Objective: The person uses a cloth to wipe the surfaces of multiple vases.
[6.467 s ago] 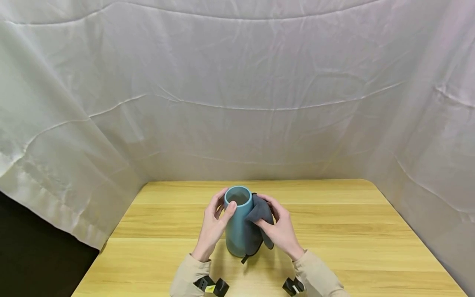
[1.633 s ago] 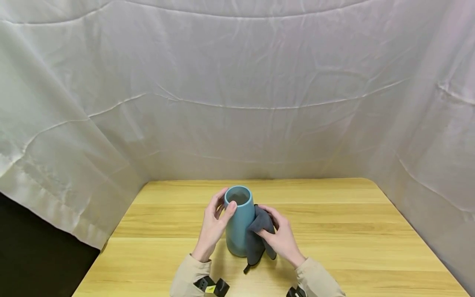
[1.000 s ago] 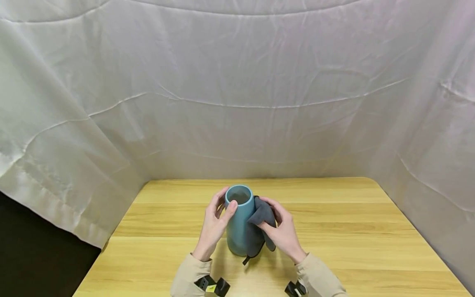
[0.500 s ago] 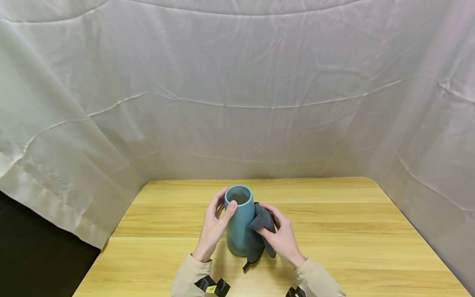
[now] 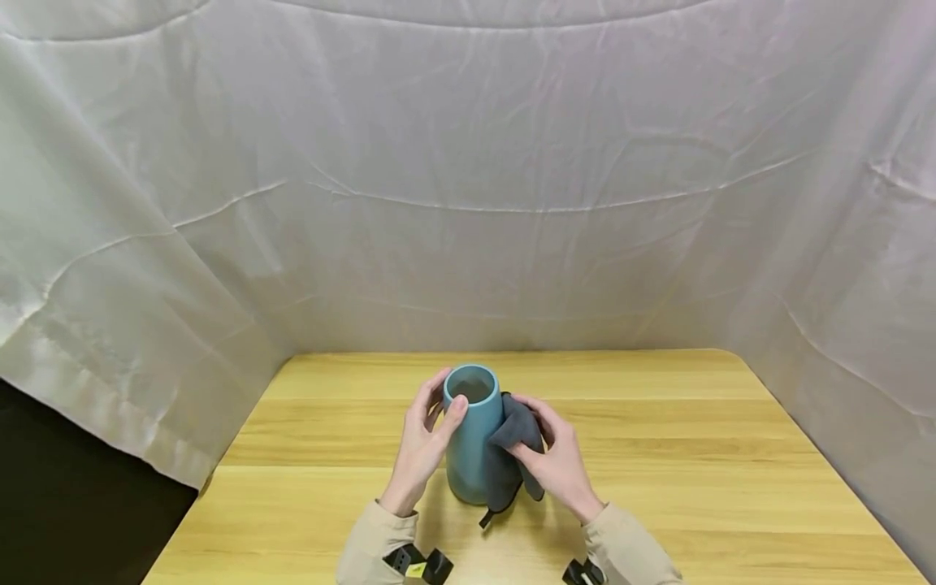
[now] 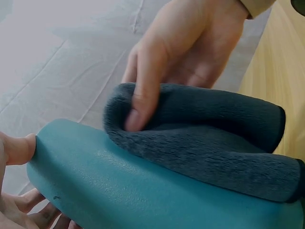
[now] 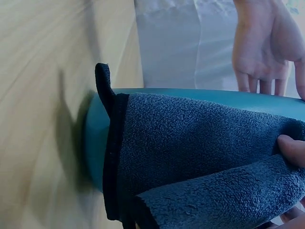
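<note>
A tall teal vase [image 5: 468, 455] with an open round top stands upright on the wooden table. My left hand [image 5: 422, 445] grips it near the rim, thumb in front and fingers round the far side. Against the vase's right side lies a dark grey plush cloth [image 5: 517, 431] with black edging and a small hanging loop. My right hand [image 5: 553, 455] pinches this cloth, its thumb pressed into a fold, as the left wrist view shows. In the right wrist view the cloth [image 7: 190, 138] covers much of the vase's side. Some right fingers are hidden behind the cloth.
The light wooden table [image 5: 702, 471] spreads out on both sides of the vase. Pale grey fabric [image 5: 468, 195] hangs behind it and along the sides. A dark area [image 5: 80, 487] shows at the lower left, beyond the table's edge.
My right hand has slid the cloth down and up along the vase's right side in short strokes; it is now slightly higher than half a second ago. The left hand and vase stay put.
</note>
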